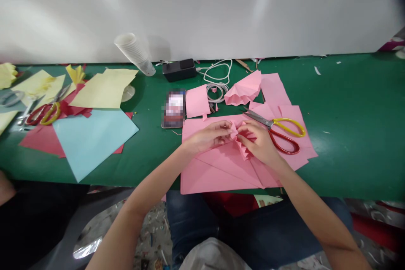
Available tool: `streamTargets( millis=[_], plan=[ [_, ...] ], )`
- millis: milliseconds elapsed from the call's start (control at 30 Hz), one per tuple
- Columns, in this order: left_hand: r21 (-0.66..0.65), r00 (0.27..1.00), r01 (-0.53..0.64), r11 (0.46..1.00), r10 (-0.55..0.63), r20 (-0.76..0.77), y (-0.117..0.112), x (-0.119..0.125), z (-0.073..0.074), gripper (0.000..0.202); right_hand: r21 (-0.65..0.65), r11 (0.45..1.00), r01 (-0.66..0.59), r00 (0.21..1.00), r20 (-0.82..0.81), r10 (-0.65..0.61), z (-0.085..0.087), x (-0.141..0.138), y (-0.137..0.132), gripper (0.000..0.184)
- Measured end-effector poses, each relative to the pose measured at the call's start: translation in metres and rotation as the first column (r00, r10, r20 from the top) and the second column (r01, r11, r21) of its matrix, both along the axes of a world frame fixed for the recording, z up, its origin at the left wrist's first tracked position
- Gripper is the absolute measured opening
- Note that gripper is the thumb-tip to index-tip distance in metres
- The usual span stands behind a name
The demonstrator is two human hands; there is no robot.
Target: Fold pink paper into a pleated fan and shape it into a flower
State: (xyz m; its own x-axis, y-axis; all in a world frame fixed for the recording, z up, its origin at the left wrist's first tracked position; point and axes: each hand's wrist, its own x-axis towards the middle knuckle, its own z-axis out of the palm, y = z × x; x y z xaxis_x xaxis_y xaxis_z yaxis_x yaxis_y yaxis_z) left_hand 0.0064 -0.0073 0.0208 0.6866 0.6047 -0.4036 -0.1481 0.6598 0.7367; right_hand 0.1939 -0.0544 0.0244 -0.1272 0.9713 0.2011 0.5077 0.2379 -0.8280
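Observation:
My left hand and my right hand meet over a small pleated pink paper piece, each pinching one side of it with closed fingers. The piece rests on a stack of large pink paper sheets at the table's near edge. A finished pink pleated fan shape lies farther back, next to a folded pink sheet. Scissors with red and yellow handles lie just right of my right hand on the pink sheets.
A phone lies left of the pink sheets. Behind are a black box, white cables and a tipped stack of cups. At left lie blue, yellow and red sheets, with another pair of scissors.

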Motion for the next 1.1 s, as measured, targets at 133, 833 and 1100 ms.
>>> streamTargets(
  millis=[133, 833, 1100],
  plan=[
    [-0.029, 1.000, -0.022, 0.999, 0.021, -0.018, 0.001, 0.000, 0.001, 0.026, 0.001, 1.000, 0.002, 1.000, -0.004, -0.002, -0.001, 0.000, 0.000, 0.007],
    [0.384, 0.972, -0.041, 0.923, 0.126, -0.199, -0.001, 0.002, 0.010, 0.006, -0.001, 0.999, 0.035, 0.999, -0.015, -0.035, -0.004, 0.001, 0.001, 0.008],
    [0.379, 0.931, -0.020, 0.925, 0.156, -0.330, 0.002, 0.001, 0.011, 0.017, 0.008, 1.000, 0.030, 0.999, -0.014, -0.030, -0.001, 0.001, -0.001, 0.015]
  ],
)
